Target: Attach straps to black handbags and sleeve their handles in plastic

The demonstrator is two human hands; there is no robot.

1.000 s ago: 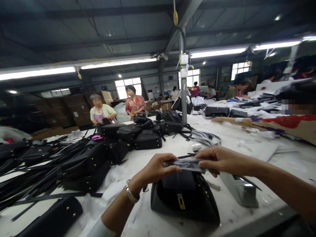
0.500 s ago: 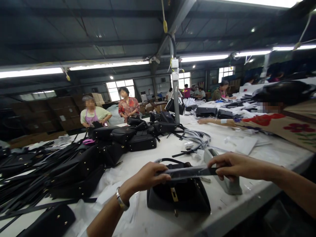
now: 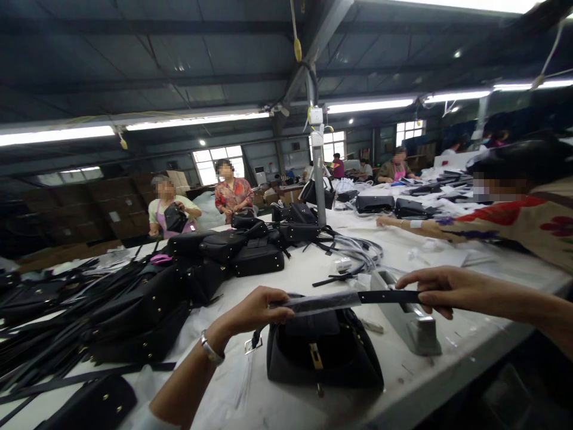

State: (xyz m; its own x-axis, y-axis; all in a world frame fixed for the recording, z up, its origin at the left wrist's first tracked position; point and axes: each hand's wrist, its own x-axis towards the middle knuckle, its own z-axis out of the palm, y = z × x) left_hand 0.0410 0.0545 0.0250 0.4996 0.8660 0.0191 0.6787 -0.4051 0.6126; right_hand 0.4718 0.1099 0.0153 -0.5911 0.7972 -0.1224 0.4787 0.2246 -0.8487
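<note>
A black strap (image 3: pixel 385 297) stretches between my two hands, level above a black handbag. Clear plastic film (image 3: pixel 329 303) covers the strap's left part; the right part is bare and shows small holes. My left hand (image 3: pixel 266 304) pinches the wrapped part between thumb and fingers. Closed on the bare end is my right hand (image 3: pixel 441 291). A metal buckle (image 3: pixel 253 344) hangs below my left hand. Beneath the strap, the black handbag (image 3: pixel 324 352) sits upright on the white table with a gold clasp at its front. A grey tape dispenser (image 3: pixel 421 331) stands right of the bag, under my right hand.
Many black handbags (image 3: pixel 257 257) and dark straps (image 3: pixel 49 322) cover the table's left side. Clear-wrapped straps (image 3: pixel 358 246) lie coiled near a metal post (image 3: pixel 319 179). At right, a co-worker's arm (image 3: pixel 416 226) reaches across the table. More people stand behind.
My hands have moved apart, the right one rightward and the left one slightly left. More bare strap shows beyond the film, and the buckle has come into view.
</note>
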